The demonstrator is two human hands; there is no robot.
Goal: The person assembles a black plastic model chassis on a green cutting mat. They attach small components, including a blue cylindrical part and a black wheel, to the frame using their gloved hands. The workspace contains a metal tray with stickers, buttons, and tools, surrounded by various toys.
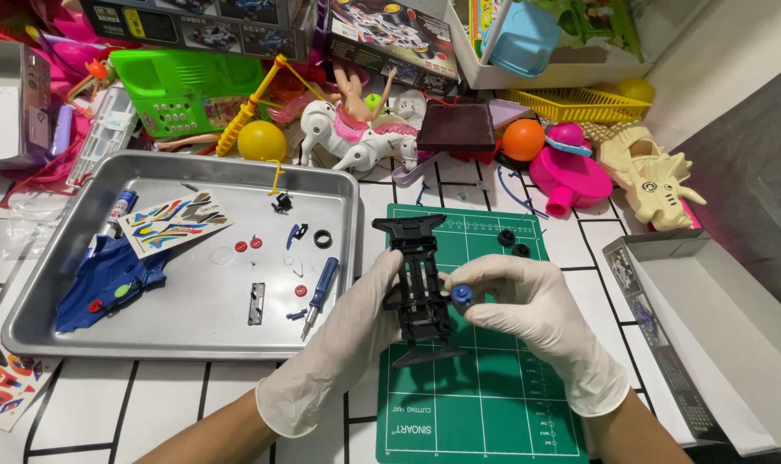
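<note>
Left hand (356, 322), gloved in white, clamped around the left flank of a black toy car chassis (418, 283), held just above the green cutting mat (493, 404) on the tiled table (192, 404). Right hand (528, 301), also gloved, pinching a small blue wheel hub (462, 294) between thumb and forefinger, pressed against the right side of the chassis at about mid-length. Both grips closed: left on the chassis, right on the hub.

Probably a fitting step, hub onto axle end. Best done with the chassis held level and steady, the hub kept square to the side rail, pushed straight inward rather than at a slant, with light pressure so thin plastic does not flex. Worth keeping the work over the mat so a dropped part stays near.

Two black tyres (513, 243) lying on the mat's far edge, close by. To the left, a metal tray (339, 258) holding a blue-handled screwdriver (320, 292), a blue car body shell (107, 279), a sticker sheet (175, 222) and small red parts (248, 244).
</note>
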